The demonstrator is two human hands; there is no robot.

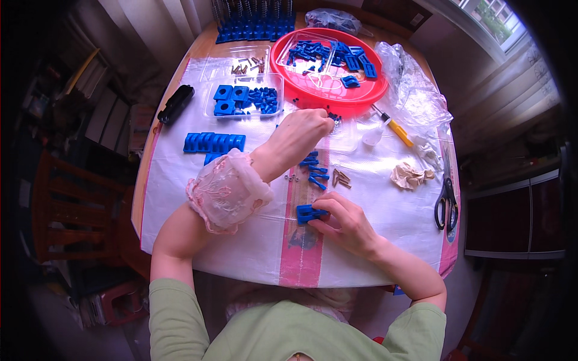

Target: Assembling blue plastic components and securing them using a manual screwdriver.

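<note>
My left hand (299, 133) reaches to the far middle of the table, its fingers bent together over a clear shallow tray (344, 143) with small dark parts and pale rings. Whatever its fingertips pinch is hidden. Close to the near edge, my right hand (349, 225) grips a small blue plastic block (307, 213) between thumb and fingers, against the cloth. Just beyond that block lie several slim blue plastic pieces (317, 174), a few brass-coloured pins (341, 178) and some small metal nuts (291, 177).
A red round tray (376, 96) of blue parts stands at the back, beside a clear box (208, 111) of blue pieces. A row of blue blocks (214, 142) lies left. Rightward are a yellow-handled screwdriver (400, 132), crumpled paper (411, 176) and black-handled scissors (446, 204).
</note>
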